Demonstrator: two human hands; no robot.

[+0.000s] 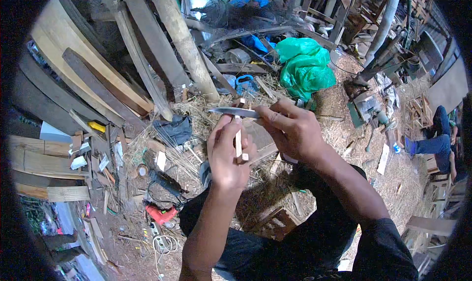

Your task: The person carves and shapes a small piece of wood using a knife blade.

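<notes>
My left hand (228, 150) is closed around a small wooden piece (238, 142) with short square-ended sticks, held upright in front of me. My right hand (290, 126) grips a knife, its handle hidden by the fingers. The knife's blade (236, 112) points left and lies across the upper part of the wooden piece, close above my left thumb. Whether the edge is cutting into the wood cannot be made out.
A red power tool (161, 214) and a white cable (164, 244) lie at lower left. Long boards (93, 64) lean at upper left. Beyond my hands is a green plastic bag (305, 67). Another person's legs (432, 144) show at far right.
</notes>
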